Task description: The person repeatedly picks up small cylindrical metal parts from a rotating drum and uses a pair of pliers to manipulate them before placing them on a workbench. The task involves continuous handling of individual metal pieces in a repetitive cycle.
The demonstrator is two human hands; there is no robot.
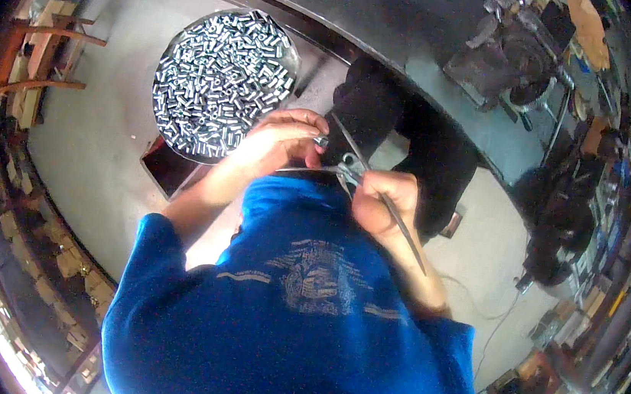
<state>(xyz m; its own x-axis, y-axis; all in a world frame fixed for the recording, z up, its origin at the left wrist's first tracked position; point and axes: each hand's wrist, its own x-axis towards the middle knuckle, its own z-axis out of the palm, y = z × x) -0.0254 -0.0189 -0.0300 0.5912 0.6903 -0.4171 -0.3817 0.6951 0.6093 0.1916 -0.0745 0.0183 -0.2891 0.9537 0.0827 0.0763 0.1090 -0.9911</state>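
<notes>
My left hand [288,139] is closed, its thumb and fingertips pinching a short shiny metal sleeve [321,141]. A long, thin, dark file-like tool [397,213] runs slantwise through the fist of my right hand [386,198], narrowing towards both ends. Beside the right fingers sit bright metal parts [348,171], one ring-shaped; I cannot make out exactly what they are or how they are held. A thin rod [307,170] extends from them towards the left palm. Both hands are close together over my lap.
A round tray [293,55] heaped with many metal sleeves [223,83] stands left of my hands. Beneath it is a dark open box [168,170]. Ahead runs a dark workbench [305,5] with a vise-like machine [510,60]. Wooden shelving [47,261] lines the left.
</notes>
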